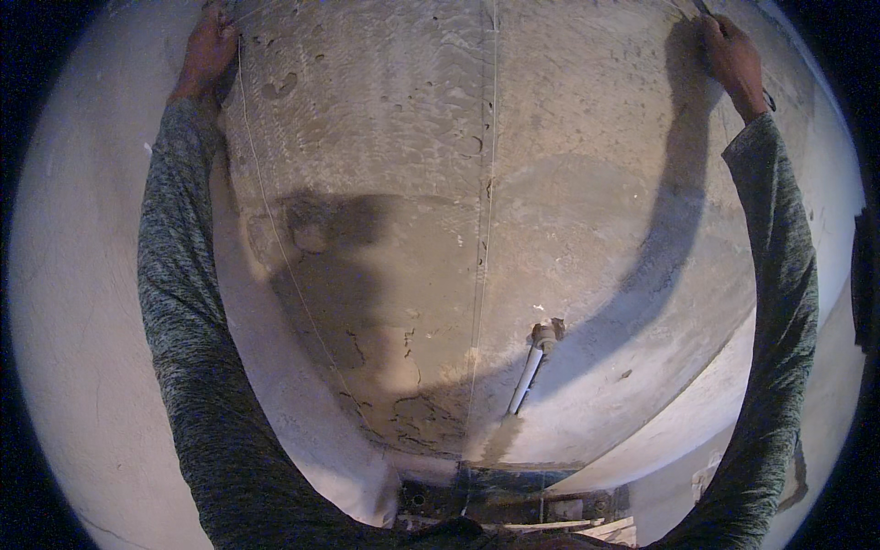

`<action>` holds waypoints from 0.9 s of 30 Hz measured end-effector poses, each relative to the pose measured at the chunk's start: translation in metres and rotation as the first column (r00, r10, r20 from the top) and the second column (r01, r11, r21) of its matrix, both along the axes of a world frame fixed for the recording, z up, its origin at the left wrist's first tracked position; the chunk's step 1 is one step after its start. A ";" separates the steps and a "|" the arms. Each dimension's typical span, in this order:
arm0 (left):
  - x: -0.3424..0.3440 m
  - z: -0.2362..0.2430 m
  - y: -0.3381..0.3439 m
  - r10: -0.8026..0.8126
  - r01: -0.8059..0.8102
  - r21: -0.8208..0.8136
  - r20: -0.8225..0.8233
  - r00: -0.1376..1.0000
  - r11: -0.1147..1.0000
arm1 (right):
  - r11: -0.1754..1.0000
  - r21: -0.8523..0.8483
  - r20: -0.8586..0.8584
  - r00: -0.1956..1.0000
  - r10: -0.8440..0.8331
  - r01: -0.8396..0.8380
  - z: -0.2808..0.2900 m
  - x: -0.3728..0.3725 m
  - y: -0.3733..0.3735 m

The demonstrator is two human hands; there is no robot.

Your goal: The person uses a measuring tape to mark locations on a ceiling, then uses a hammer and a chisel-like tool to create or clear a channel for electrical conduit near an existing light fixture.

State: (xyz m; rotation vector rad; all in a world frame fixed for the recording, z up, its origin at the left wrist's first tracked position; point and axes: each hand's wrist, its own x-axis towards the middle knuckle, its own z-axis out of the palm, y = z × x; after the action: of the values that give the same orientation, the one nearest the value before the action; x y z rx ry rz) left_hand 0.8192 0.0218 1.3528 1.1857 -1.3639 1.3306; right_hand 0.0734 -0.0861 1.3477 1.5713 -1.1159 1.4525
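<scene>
Both my arms are raised in front of a rough grey-brown concrete surface (587, 119). My left hand (211, 50) is closed at the upper left, up against the surface's edge. A thin pale string (266, 197) runs down the surface from its fingers, and a second thin line leads off to the upper right. My right hand (733, 60) is closed at the upper right, near the opposite edge. A thin dark piece (702, 7) sticks out above its fingers; the picture's upper rim cuts it off, so its kind is hidden.
Another thin string (496, 82) crosses the middle of the surface. A white pipe (524, 378) with a fitting (547, 332) juts out lower right of centre. Pale walls (82, 275) flank both sides. Boards (605, 530) and dark items lie at the bottom. My shadow falls across the concrete.
</scene>
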 end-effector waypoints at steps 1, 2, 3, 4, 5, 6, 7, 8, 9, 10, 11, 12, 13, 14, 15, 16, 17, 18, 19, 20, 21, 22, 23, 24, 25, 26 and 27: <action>-0.003 0.000 -0.001 -0.038 0.039 -0.013 0.040 0.998 0.999 | 1.000 -0.014 -0.017 1.000 -0.014 0.014 0.003 -0.003 0.000; -0.005 0.001 0.000 -0.074 0.076 -0.024 0.081 0.994 0.997 | 0.999 -0.040 -0.011 1.000 -0.029 0.029 0.004 -0.004 -0.002; -0.007 0.002 0.000 -0.140 0.142 -0.015 0.122 0.983 0.990 | 0.997 -0.065 -0.004 0.999 -0.043 0.043 0.004 -0.005 -0.004; -0.007 0.001 0.001 -0.200 0.203 -0.001 0.161 0.966 0.979 | 0.995 -0.088 0.003 0.999 -0.052 0.052 0.003 -0.004 -0.005; -0.007 0.000 0.002 -0.260 0.262 0.016 0.200 0.945 0.965 | 0.997 -0.078 -0.011 1.000 -0.029 0.028 0.003 -0.005 -0.005; -0.006 0.000 0.002 -0.235 0.235 0.021 0.169 0.957 0.972 | 0.998 -0.068 -0.025 1.000 -0.008 0.006 0.003 -0.006 -0.005; -0.007 -0.002 -0.001 -0.216 0.215 0.026 0.136 0.967 0.976 | 0.998 -0.058 -0.042 0.999 0.006 -0.008 0.003 -0.009 -0.004; -0.008 -0.005 -0.007 -0.201 0.198 0.031 0.101 0.974 0.980 | 0.998 -0.065 -0.066 0.998 -0.005 0.000 0.004 -0.011 -0.003; -0.009 -0.009 -0.014 -0.188 0.186 0.037 0.065 0.980 0.982 | 0.997 -0.072 -0.091 0.996 -0.019 0.013 0.006 -0.015 -0.002; -0.010 -0.014 -0.023 -0.177 0.175 0.044 0.028 0.984 0.984 | 0.997 -0.078 -0.118 0.992 -0.035 0.026 0.007 -0.018 -0.001; -0.002 -0.011 -0.019 -0.138 0.138 0.054 0.002 0.990 0.989 | 0.995 -0.100 -0.074 0.997 0.000 -0.007 0.002 -0.006 0.007; 0.009 -0.005 -0.023 -0.045 0.050 -0.033 0.135 0.990 0.998 | 0.992 -0.121 -0.031 0.999 0.035 -0.038 -0.005 0.006 0.013; 0.040 0.029 0.009 0.122 -0.084 -0.140 0.289 0.950 0.987 | 0.980 -0.156 0.043 0.990 0.134 -0.126 -0.015 0.025 0.026; 0.041 0.036 0.012 0.154 -0.113 -0.149 0.306 0.940 0.982 | 0.965 -0.141 0.112 0.965 0.238 -0.221 -0.024 0.036 0.038; 0.042 0.043 0.020 0.192 -0.146 -0.160 0.322 0.927 0.976 | 0.938 -0.133 0.183 0.922 0.342 -0.321 -0.034 0.048 0.051; 0.025 0.014 -0.008 0.089 -0.078 -0.064 0.202 0.975 0.995 | 0.927 -0.111 0.222 0.900 0.375 -0.359 -0.037 0.055 0.054; 0.007 -0.002 -0.023 0.005 -0.006 0.015 0.084 0.996 1.000 | 0.937 -0.089 0.181 0.919 0.349 -0.338 -0.035 0.038 0.047; 0.001 -0.002 -0.023 -0.027 0.027 0.008 0.027 0.999 1.000 | 0.935 -0.077 0.154 0.923 0.353 -0.345 -0.033 0.011 0.034; -0.002 0.001 -0.020 -0.045 0.045 0.007 -0.024 0.999 0.999 | 0.929 -0.062 0.136 0.919 0.371 -0.366 -0.036 0.005 0.033; -0.004 0.001 -0.015 -0.070 0.070 0.003 -0.022 0.997 0.998 | 0.905 -0.084 0.149 0.893 0.425 -0.417 -0.042 -0.001 0.033; -0.007 0.001 -0.013 -0.099 0.099 -0.003 -0.021 0.995 0.995 | 0.879 -0.106 0.159 0.865 0.476 -0.464 -0.052 -0.011 0.034; -0.008 -0.004 -0.009 -0.136 0.136 -0.006 0.033 0.990 0.991 | 0.852 -0.127 0.168 0.836 0.523 -0.508 -0.063 -0.014 0.042; -0.008 -0.004 -0.006 -0.169 0.170 -0.004 0.090 0.982 0.985 | 0.854 -0.174 0.182 0.836 0.517 -0.491 -0.072 -0.017 0.044; -0.008 -0.002 -0.005 -0.130 0.128 0.023 0.063 0.990 0.991 | 0.856 -0.219 0.196 0.838 0.509 -0.469 -0.081 -0.021 0.046; -0.003 0.004 0.000 -0.088 0.086 0.049 0.041 0.995 0.995 | 0.855 -0.267 0.213 0.838 0.502 -0.445 -0.090 -0.027 0.052; 0.000 0.006 0.003 -0.041 0.040 0.075 0.017 0.999 0.996 | 0.845 -0.260 0.242 0.816 0.525 -0.467 -0.102 -0.030 0.054; 0.003 0.007 0.003 -0.060 0.058 0.047 0.056 0.997 0.997 | 0.835 -0.254 0.271 0.793 0.546 -0.488 -0.115 -0.033 0.055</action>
State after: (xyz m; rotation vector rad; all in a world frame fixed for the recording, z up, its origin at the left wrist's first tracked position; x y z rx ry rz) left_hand 0.8219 0.0247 1.3596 1.1359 -1.4657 1.3071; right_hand 0.0406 -0.0312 1.2327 1.6188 -0.7206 2.1920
